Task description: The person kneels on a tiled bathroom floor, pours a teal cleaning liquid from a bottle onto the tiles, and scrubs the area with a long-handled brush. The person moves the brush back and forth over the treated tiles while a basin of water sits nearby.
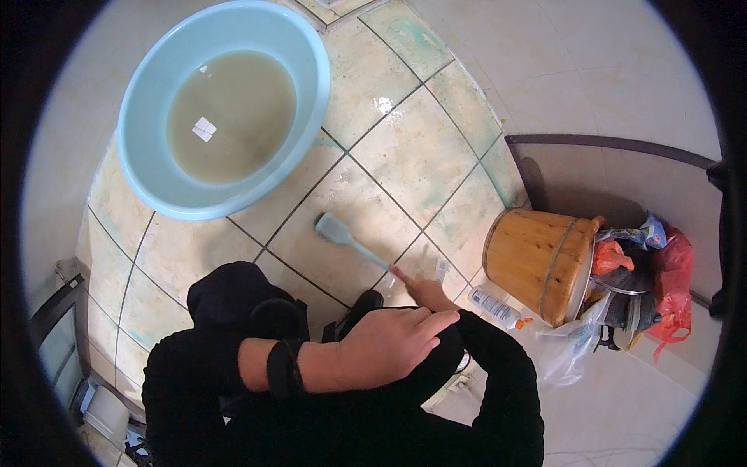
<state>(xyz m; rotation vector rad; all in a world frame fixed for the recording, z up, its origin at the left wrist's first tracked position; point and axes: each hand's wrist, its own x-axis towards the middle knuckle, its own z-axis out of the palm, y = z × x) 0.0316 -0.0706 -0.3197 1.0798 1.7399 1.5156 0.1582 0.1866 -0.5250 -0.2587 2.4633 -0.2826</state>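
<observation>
A long-handled, light blue scrub brush is held low over the tiled floor. Its dark bristles point down and to the left, at or close to the tiles; I cannot tell whether they press on them. Closed around the end of its handle is my right hand, partly hidden behind my left. My left hand lies across my bent right knee with its fingers stretched out and nothing in them. A dark band circles my left wrist.
Cloudy water fills part of a large light blue basin at the far left. A wooden bucket lies tipped on the right, beside a white bottle with an orange cap. Plastic bags and pans crowd the right wall.
</observation>
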